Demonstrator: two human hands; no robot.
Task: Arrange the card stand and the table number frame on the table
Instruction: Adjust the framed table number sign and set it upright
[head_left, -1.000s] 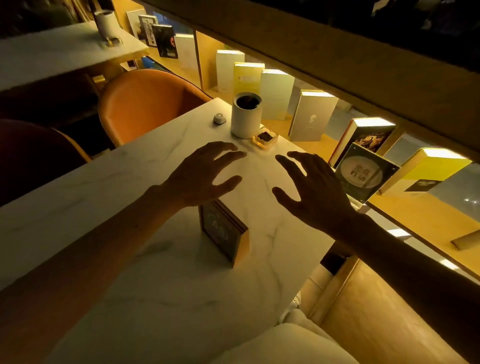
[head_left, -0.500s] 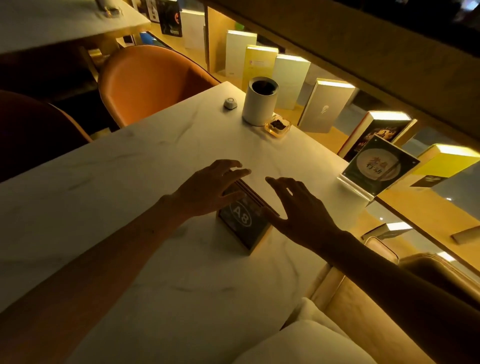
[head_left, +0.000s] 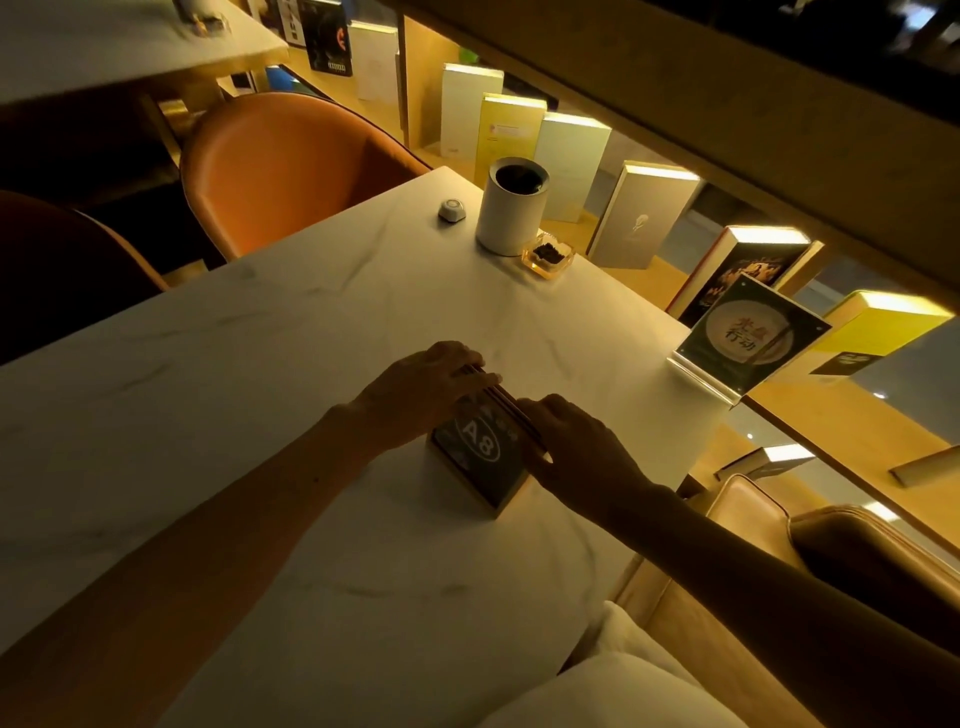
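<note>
The table number frame (head_left: 480, 457), a wooden block with a dark face marked "A8", stands on the white marble table (head_left: 311, 338) near its middle. My left hand (head_left: 421, 389) grips the frame's top at its far left end. My right hand (head_left: 571, 447) holds the top edge at the right side. A clear acrylic card stand (head_left: 748, 338) with a dark round-pattern card sits tilted at the table's right edge, apart from both hands.
A white cylinder (head_left: 511, 208), a small amber glass dish (head_left: 548, 254) and a small round button (head_left: 451, 210) stand at the table's far end. Orange chair (head_left: 280, 171) beyond the left side. Books (head_left: 644, 218) line a lit shelf on the right. A tan seat (head_left: 779, 571) lies at lower right.
Both hands came down from hovering open above the table and closed on the top of the number frame.
</note>
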